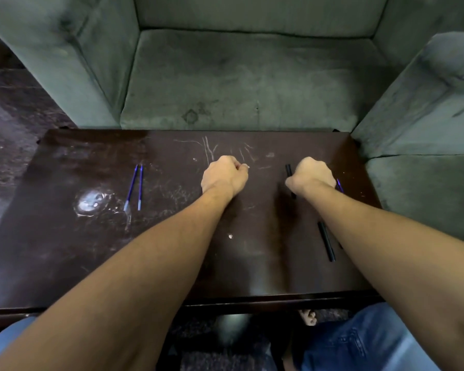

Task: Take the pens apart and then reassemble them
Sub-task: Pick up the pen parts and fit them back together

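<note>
Nearest, lower right, one black pen part (326, 241) lies loose on the table (65, 236). Right hand (312, 174) grips a black pen (288, 171); left hand (224, 174) is clenched, contents hidden. Two blue refills (134, 187) at centre left suggest reassembly remains.

Two blue refills (134, 187), two black pen barrels (326, 241), two hands (223, 174).

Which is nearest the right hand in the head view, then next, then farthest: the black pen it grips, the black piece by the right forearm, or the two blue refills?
1. black pen, in the right hand.
2. black piece, nearer the person, beside the forearm.
3. blue refills, far across the table on the left.
</note>
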